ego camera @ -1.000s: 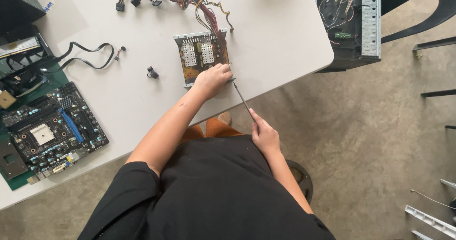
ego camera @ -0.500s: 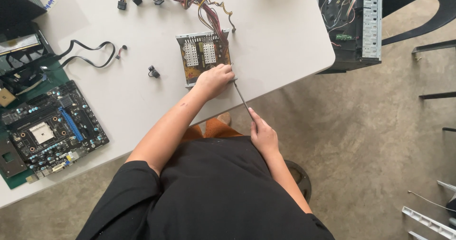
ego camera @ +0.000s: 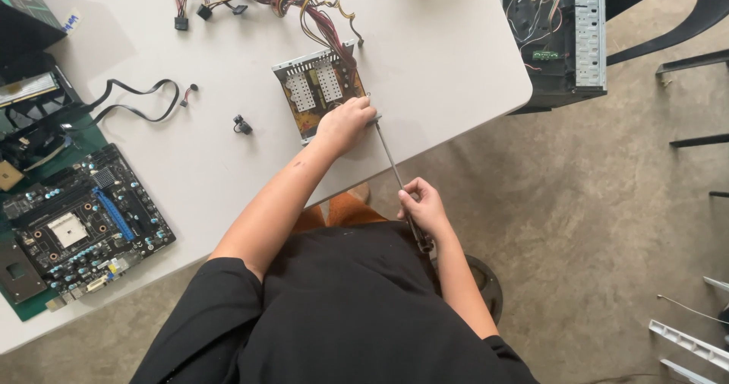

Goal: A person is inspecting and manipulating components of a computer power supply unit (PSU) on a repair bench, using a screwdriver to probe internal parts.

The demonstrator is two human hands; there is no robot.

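Head view: left hand (ego camera: 343,123) presses on the open power supply (ego camera: 319,94); right hand (ego camera: 425,209) grips a screwdriver (ego camera: 393,168) reaching it.

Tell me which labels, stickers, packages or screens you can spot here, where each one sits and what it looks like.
Small sticker: far left of the white table, beside a dark box; pale with blue marks, slightly tilted.
Dark box: top left corner of the table; black with a green edge, partly cut off.
Green label: inside the open computer case right of the table; small green rectangle.
No screens show.

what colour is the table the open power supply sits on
White, or very pale grey; the head view shows the table under the open power supply.
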